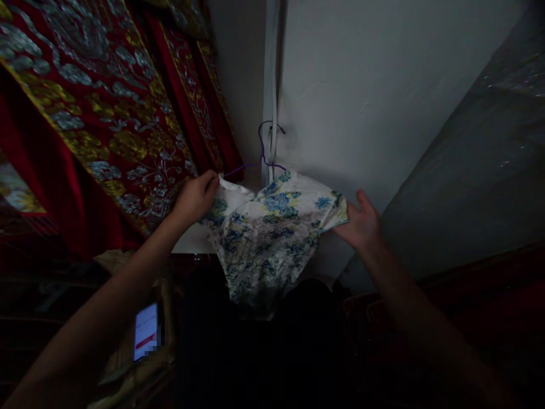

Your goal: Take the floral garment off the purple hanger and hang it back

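A white short-sleeved shirt with blue, green and yellow flowers hangs on a thin purple hanger in front of me. My left hand is closed on the cloth at the shirt's left shoulder, thumb and fingers pinching it near the neckline. At the opposite sleeve, my right hand touches the hem with its thumb stretched up and away. The other fingers of that hand are partly hidden by the sleeve. The shirt's lower part falls into shadow above my dark-clothed lap.
Red cloth with gold and silver embroidery hangs at the left. The hanger's hook is at a narrow upright strip on the pale wall. Clear plastic sheeting covers the right side. A lit phone lies at lower left.
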Available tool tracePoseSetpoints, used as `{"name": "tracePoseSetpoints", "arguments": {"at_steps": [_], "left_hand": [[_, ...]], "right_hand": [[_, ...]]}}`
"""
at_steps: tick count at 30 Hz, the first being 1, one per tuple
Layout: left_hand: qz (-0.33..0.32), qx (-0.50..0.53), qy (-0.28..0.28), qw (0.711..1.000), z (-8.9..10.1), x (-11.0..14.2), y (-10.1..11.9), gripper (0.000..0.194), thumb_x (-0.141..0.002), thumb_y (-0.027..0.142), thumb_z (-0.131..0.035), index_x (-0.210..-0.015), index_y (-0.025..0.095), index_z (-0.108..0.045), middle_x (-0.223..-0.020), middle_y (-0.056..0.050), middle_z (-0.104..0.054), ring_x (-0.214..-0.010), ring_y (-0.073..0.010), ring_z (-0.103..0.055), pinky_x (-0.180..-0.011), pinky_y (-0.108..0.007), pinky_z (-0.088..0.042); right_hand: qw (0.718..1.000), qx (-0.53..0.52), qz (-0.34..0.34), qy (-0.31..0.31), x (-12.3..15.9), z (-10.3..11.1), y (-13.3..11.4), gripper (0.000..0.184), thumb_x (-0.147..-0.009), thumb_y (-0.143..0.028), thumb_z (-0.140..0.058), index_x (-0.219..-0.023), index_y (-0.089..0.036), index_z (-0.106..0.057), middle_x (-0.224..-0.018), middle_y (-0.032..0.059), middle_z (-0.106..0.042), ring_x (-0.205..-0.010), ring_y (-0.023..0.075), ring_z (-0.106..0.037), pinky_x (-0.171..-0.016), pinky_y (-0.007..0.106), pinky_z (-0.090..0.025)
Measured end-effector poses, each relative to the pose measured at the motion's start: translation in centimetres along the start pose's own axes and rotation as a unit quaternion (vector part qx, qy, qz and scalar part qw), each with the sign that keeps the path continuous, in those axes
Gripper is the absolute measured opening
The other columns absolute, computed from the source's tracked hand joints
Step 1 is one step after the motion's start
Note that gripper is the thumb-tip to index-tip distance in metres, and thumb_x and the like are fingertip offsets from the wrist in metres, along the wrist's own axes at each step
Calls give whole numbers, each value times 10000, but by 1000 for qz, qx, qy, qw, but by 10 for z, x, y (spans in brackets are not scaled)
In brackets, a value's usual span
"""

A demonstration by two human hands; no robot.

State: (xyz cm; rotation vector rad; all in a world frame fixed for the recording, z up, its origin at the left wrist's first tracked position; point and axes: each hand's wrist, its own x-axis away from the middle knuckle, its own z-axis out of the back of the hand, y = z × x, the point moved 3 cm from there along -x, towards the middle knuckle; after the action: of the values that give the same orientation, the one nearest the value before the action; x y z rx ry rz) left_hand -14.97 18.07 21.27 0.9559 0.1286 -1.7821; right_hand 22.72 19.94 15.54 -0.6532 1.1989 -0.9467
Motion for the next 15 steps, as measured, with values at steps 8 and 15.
{"name": "tracePoseSetpoints", "arguments": {"at_steps": [8,15], "left_hand": [[-15,23,73,997,-6,-17,21,376,-1003,490,-438,-1163,198,-612,-891,-62,-696,-790,-212,-631,-714,-300,-439],[5,184,41,982,-22,0,35,619,-1007,642,-288,-908,174,-680,-814,-68,-674,-786,-193,-627,-746,-308,-486]], "right_hand": [[993,-98,37,-60,9,-22,-75,965,-863,-843,-120,-1294,-169,-659,-1164,182,-710,-1225,365,-610,-1005,564,-472],[944,53,132,-298,46,-69,-52,501,-913,-618,-576,-1259,-277,-699,-1264,101,-708,-1210,303,-645,-1044,507,-499]]}}
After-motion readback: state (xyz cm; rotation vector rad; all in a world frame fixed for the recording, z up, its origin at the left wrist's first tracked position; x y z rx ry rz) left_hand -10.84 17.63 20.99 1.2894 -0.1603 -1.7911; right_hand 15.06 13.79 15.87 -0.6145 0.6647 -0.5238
